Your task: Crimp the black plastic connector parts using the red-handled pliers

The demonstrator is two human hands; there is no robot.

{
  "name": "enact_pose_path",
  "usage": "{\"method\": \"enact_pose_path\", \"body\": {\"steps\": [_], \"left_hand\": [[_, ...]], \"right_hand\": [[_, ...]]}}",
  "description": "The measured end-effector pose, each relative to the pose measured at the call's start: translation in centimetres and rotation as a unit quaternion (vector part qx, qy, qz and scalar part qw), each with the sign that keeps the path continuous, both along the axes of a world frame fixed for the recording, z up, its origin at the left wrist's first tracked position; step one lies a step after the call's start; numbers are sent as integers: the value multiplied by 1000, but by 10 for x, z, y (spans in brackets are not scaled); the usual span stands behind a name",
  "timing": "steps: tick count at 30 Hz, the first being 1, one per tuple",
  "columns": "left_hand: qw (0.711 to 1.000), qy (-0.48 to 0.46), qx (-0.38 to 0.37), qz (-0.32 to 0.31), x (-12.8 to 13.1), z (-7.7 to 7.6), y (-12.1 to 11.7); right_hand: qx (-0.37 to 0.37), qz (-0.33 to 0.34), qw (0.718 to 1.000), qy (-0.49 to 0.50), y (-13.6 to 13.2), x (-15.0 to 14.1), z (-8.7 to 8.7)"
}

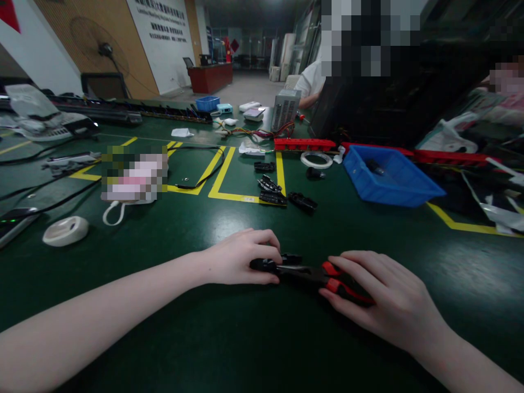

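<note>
My right hand [380,295] is closed around the red-and-black handles of a pair of pliers [311,274]. The jaws of the pliers point left and meet a small black plastic part [264,266], which my left hand [249,259] pinches between thumb and fingers. Just behind the jaws another dark piece [292,258] shows, partly hidden by my left fingers; whether it is joined to the held part I cannot tell. Farther back on the green table [229,349] lie several similar black plastic parts [272,197], close together near a yellow tape line.
A blue bin [393,183] with a dark part inside stands at the right. Behind are a tape roll [316,159], red strips [305,144] and a metal power supply box [284,112]. Cables and a white ring-shaped object [65,231] lie left. A co-worker's arm [309,90] shows at the back.
</note>
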State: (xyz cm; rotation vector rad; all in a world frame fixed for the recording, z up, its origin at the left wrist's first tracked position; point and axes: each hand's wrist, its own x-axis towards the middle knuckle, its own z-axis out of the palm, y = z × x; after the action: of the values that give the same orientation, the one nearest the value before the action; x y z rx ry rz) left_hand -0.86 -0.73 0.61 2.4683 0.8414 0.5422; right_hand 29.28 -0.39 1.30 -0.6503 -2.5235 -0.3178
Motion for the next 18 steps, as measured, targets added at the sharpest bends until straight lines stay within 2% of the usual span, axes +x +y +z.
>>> {"method": "enact_pose_path", "body": {"steps": [9, 13, 16, 18], "left_hand": [[1000, -9, -16, 5, -1, 1, -1], [999, -16, -13, 26, -1, 4, -1], [991, -97, 64, 64, 3, 19, -12], [969, -200, 117, 83, 6, 36, -31]], "right_hand": [[0, -22, 998, 54, 4, 12, -5], [3, -24, 998, 64, 4, 13, -6], [2, -27, 997, 68, 4, 15, -6], [-1, -30, 997, 71, 4, 16, -7]]}}
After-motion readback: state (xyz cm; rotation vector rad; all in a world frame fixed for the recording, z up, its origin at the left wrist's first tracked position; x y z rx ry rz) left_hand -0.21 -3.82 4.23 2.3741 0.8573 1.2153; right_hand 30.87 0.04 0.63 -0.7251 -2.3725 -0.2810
